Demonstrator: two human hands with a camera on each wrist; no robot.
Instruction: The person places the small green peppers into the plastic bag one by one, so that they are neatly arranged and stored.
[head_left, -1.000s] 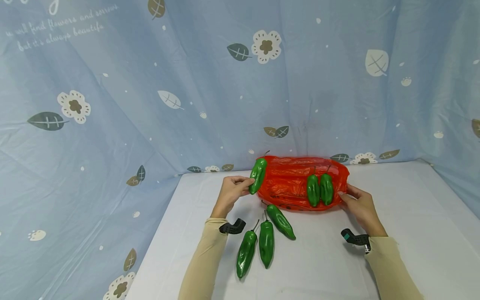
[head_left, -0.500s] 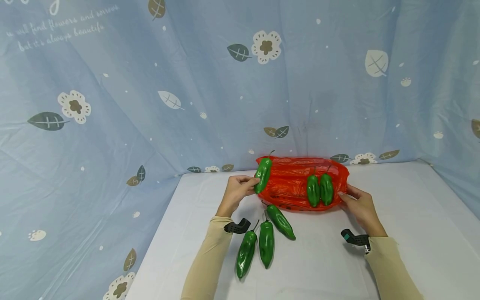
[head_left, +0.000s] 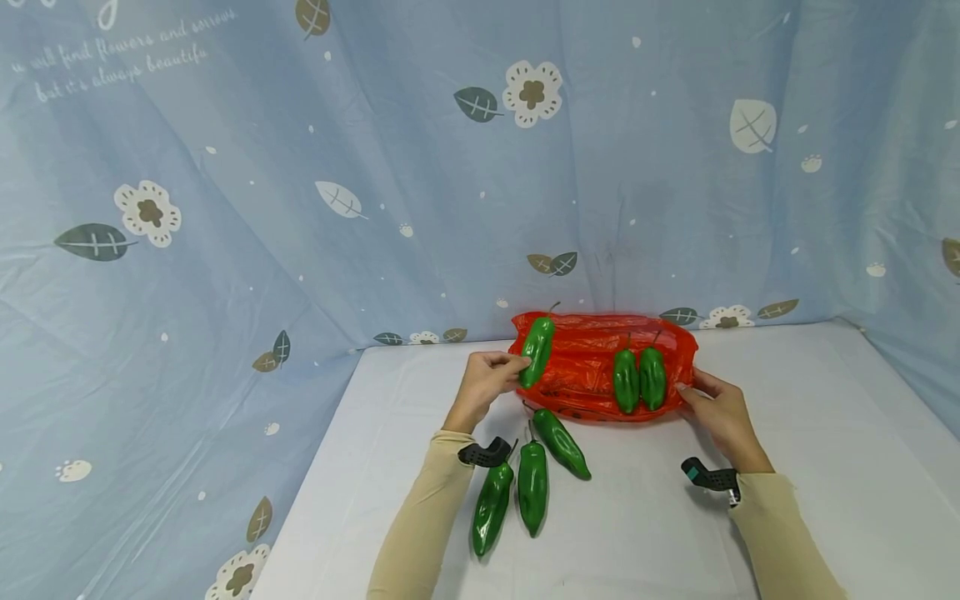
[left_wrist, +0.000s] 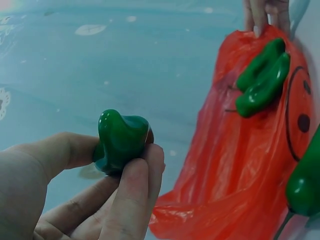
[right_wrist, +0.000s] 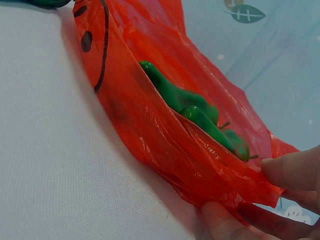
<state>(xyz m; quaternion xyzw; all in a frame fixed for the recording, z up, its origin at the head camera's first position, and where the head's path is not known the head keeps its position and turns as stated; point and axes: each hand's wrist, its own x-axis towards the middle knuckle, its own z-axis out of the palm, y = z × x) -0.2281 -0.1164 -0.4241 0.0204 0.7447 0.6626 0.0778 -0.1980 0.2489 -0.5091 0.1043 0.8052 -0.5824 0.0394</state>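
My left hand (head_left: pixel 489 382) pinches a green pepper (head_left: pixel 537 352) by its side, stem up and tilted, over the left end of a red plastic bag (head_left: pixel 581 367). In the left wrist view that pepper (left_wrist: pixel 121 140) sits between thumb and fingertips, apart from the bag. At the bag's right end my right hand (head_left: pixel 722 417) grips the plastic edge; the right wrist view shows thumb and fingers (right_wrist: pixel 292 170) on it. Two green peppers (right_wrist: pixel 182 97) lie side by side in the bag near that hand. Three more peppers (head_left: pixel 532 487) lie on the table in front.
A white-covered table (head_left: pixel 637 517) carries everything. Behind it hangs a blue curtain (head_left: pixel 420 183) with flower and leaf prints, close to the bag's far edge. The left forearm passes beside the loose peppers, and its wrist camera (head_left: pixel 484 452) is just above one stem.
My left hand has moved to the right with its pepper, from the bag's left edge to over the bag. The right hand, the bag and the other peppers have stayed put.
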